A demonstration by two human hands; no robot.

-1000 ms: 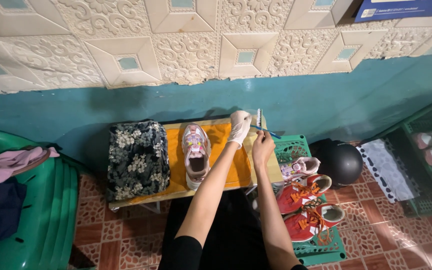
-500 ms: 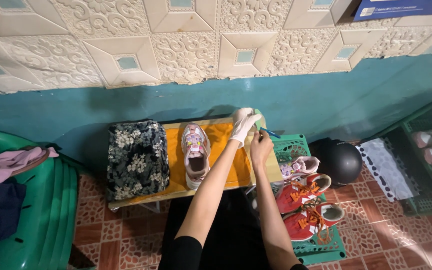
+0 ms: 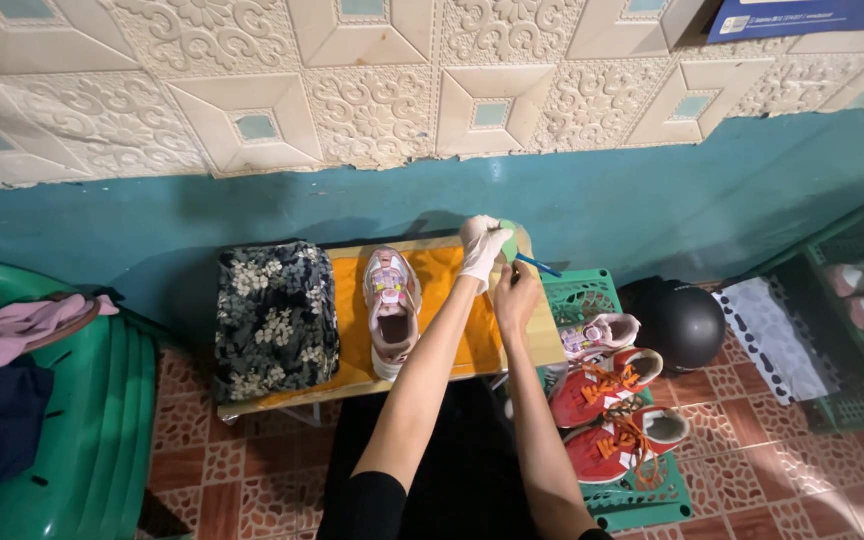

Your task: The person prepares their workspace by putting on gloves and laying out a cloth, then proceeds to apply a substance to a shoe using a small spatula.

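Note:
My left hand, in a white glove, is at the far right corner of a low wooden table and grips a small green object; I cannot tell what kind. Just below it, my bare right hand holds a thin blue-handled tool that points right over the table's edge. A pink and white sneaker lies on an orange cloth to the left of both hands, toe toward the wall.
A folded floral cloth covers the table's left end. A green crate to the right holds red sneakers and a pale one. A black helmet, green shelving and a green tub with clothes surround it.
The blue tool stood upright in my right hand and now tilts out to the right. Both hands stayed at the table's far right corner.

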